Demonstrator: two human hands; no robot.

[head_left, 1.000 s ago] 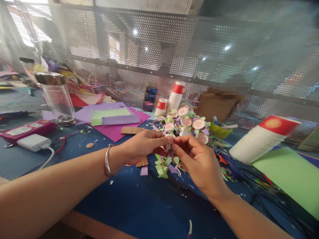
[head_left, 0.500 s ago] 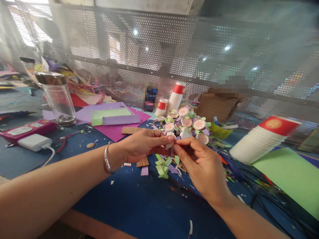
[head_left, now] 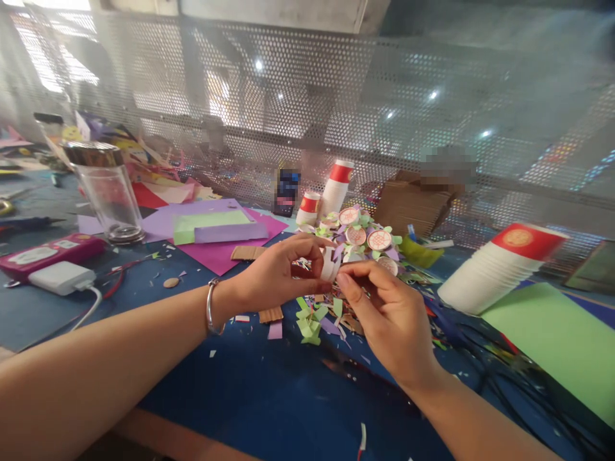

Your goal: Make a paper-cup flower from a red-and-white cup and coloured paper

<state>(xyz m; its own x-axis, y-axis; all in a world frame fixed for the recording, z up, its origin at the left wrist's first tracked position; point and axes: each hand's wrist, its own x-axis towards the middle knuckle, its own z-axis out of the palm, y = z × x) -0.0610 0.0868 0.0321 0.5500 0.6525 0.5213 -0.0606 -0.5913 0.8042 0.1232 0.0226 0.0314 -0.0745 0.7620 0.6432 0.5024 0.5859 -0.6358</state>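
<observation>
My left hand [head_left: 283, 272], with a silver bangle on the wrist, holds a small white paper piece [head_left: 329, 264] between thumb and fingers. The piece looks like a ring with cut strips. My right hand [head_left: 384, 307] pinches at its right side, thumb and forefinger pressed together. Behind them lies a heap of round paper pieces [head_left: 379, 240] with red prints and green and purple strips. Green paper scraps [head_left: 309, 323] lie below the hands on the blue table [head_left: 269, 390].
Stacked paper cups [head_left: 500, 266] lean at the right beside green paper [head_left: 557, 339] and black cables. A glass bottle [head_left: 108, 198] and a magenta power strip [head_left: 52, 253] stand left. Scissors [head_left: 360, 378] lie near the front. A perforated screen [head_left: 307, 89] rises behind.
My left fingers have spread around the white piece, which now shows more fully as a ring. The view has shifted slightly.
</observation>
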